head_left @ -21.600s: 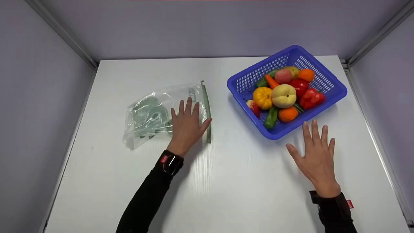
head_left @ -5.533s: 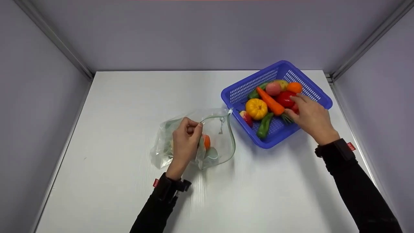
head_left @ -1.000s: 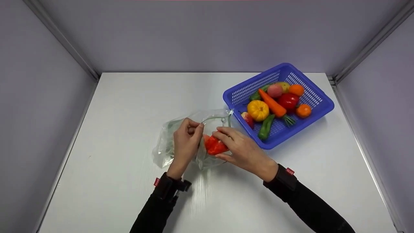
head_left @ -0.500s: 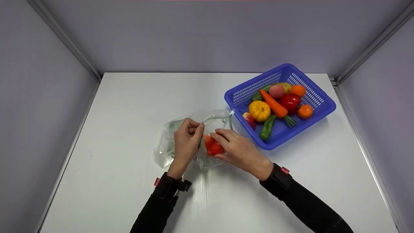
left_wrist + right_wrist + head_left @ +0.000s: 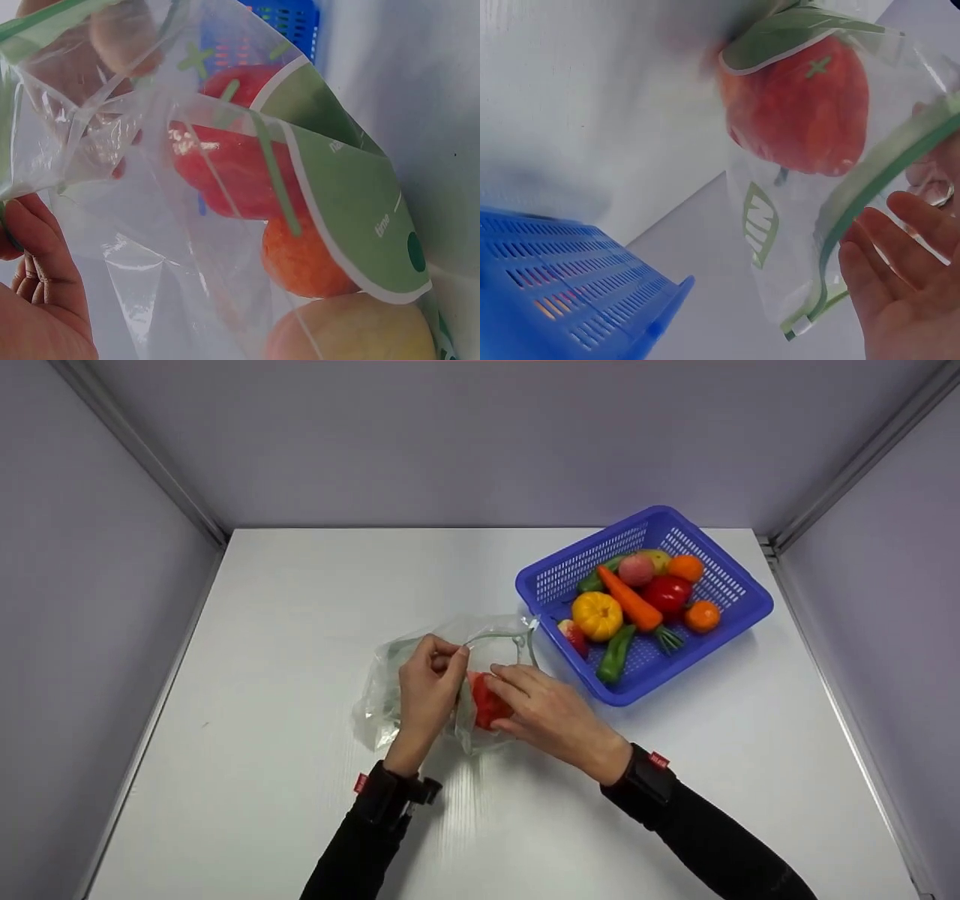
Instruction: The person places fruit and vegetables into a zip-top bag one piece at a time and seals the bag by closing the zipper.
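Observation:
My left hand (image 5: 427, 690) pinches the upper rim of a clear zip bag (image 5: 382, 697) with a green closure strip, keeping its mouth apart. Inside the mouth lies a red bell pepper (image 5: 486, 703), seen through the plastic in the left wrist view above an orange (image 5: 304, 259) and a pale peach (image 5: 360, 330). My right hand (image 5: 559, 720) is at the bag's mouth with loosened fingers; in the right wrist view its fingers (image 5: 874, 262) are extended at the green strip, apart from the pepper (image 5: 806, 109).
A blue basket (image 5: 529, 585) stands right of the bag, touching or nearly touching its zip end. It holds a carrot (image 5: 630, 600), a yellow pumpkin (image 5: 598, 616), a green pepper (image 5: 616, 655), oranges and other produce. Grey walls edge the white table (image 5: 300, 585).
Earlier the bag lay flat and the peach, orange and pepper were in the basket. Over the last second the pepper has sunk into the bag and my right fingers have let it go.

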`<state>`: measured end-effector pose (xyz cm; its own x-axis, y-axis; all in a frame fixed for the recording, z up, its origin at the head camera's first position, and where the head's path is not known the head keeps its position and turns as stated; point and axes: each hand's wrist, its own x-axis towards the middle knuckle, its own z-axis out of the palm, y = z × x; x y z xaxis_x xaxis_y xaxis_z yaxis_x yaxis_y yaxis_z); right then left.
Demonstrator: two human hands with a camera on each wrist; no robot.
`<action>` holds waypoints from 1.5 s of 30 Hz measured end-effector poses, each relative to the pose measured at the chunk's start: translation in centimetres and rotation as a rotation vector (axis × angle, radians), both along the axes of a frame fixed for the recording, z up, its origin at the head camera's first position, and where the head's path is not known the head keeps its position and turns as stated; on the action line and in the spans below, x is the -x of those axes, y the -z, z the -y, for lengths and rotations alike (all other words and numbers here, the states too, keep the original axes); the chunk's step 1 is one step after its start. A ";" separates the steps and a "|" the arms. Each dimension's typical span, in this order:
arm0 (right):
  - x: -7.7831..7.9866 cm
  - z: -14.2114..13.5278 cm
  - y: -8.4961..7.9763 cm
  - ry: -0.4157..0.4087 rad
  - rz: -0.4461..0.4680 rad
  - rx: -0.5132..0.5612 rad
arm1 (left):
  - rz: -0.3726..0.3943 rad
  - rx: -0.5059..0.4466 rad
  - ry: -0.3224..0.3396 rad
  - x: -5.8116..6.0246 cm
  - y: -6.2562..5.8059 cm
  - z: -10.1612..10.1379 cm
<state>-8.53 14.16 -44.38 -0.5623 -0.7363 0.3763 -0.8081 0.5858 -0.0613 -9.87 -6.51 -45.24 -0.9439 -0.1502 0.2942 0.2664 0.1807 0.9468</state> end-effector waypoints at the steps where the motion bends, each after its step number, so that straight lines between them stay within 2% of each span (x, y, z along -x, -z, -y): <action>1: -0.1 -0.1 -0.2 -0.002 -0.002 0.015 | -0.001 -0.002 0.001 0.0 0.0 0.0; 8: -0.6 -2.3 -2.3 0.049 -0.023 0.124 | -0.003 -0.013 0.009 -0.1 0.1 0.1; 13: -0.2 -4.6 -3.8 0.126 -0.007 0.135 | 0.010 -0.008 -0.007 -0.1 0.0 0.1; 19: 1.4 -7.5 -5.2 0.231 0.022 0.118 | 0.008 0.012 -0.014 0.1 0.0 0.2; 24: 3.5 -9.4 -6.0 0.327 0.062 0.091 | 0.012 0.005 -0.006 0.1 0.1 0.3; 32: 6.5 -11.1 -5.6 0.398 0.160 0.051 | 0.001 0.007 0.000 0.1 0.2 0.3; 37: 8.0 -11.1 -4.9 0.410 0.208 -0.037 | -0.006 0.008 -0.004 0.0 0.2 0.3; 45: 9.2 -9.9 -4.4 0.390 0.253 -0.120 | -0.004 -0.011 -0.002 0.0 0.2 0.1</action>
